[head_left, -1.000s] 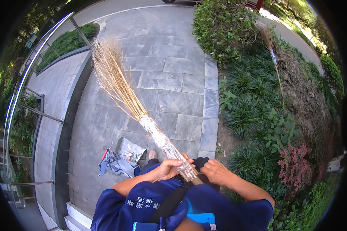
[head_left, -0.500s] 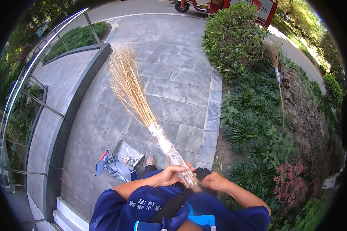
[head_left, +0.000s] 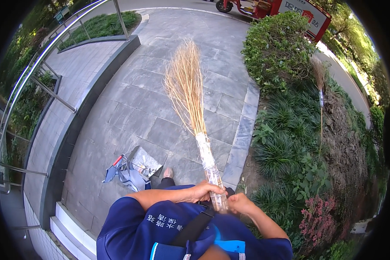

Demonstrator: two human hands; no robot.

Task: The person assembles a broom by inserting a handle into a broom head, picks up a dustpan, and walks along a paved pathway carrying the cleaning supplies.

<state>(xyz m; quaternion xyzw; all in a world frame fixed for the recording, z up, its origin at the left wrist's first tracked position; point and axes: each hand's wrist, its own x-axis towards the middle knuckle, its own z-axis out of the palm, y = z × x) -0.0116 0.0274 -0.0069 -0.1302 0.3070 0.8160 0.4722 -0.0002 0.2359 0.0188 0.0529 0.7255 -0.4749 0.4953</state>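
Broom [head_left: 207,157] is already wrapped, fingers of the left hand [head_left: 203,190] gripping it, those of the right hand [head_left: 241,203] curled closed beside it, remaining work unclear.

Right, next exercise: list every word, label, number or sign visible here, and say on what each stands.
Blue shirt: white characters on the chest; wording not copied.
White panel on the red vehicle: large dark characters beside a red shape; wording not copied.
Broom wrapping: any marks are too small to read.
Distant green board: likewise.
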